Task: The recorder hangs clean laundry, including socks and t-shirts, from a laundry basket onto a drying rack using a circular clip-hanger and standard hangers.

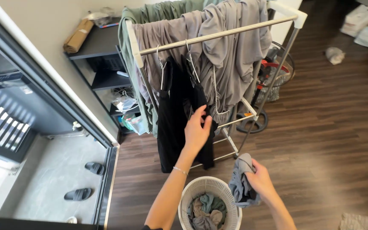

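**Two hands, one basket, a loaded drying rack**

Nearest the camera, a white slotted laundry basket point(210, 200) stands on the dark wood floor point(329, 127), with a tangle of damp-looking clothes in grey, teal and beige inside it. Just right of its rim, the right hand point(260, 181) has its grip closed around one bunched blue-grey garment point(240, 181), which hangs clear of the basket, apparently so it can be carried up to the rack. Higher up, the left hand point(196, 131), a thin bracelet at its wrist, pinches the edge of a black garment point(173, 119) between thumb and fingers; the grip is nearly closed on the cloth, seemingly to straighten it. That garment hangs from a wire hanger; two hangers show on the front steel rail of the drying rack point(218, 36). Behind, several grey and green pieces drape over the rails. Farther off stand a black shelf unit point(96, 47) at left and, beyond the glass door, two dark slippers point(86, 181).
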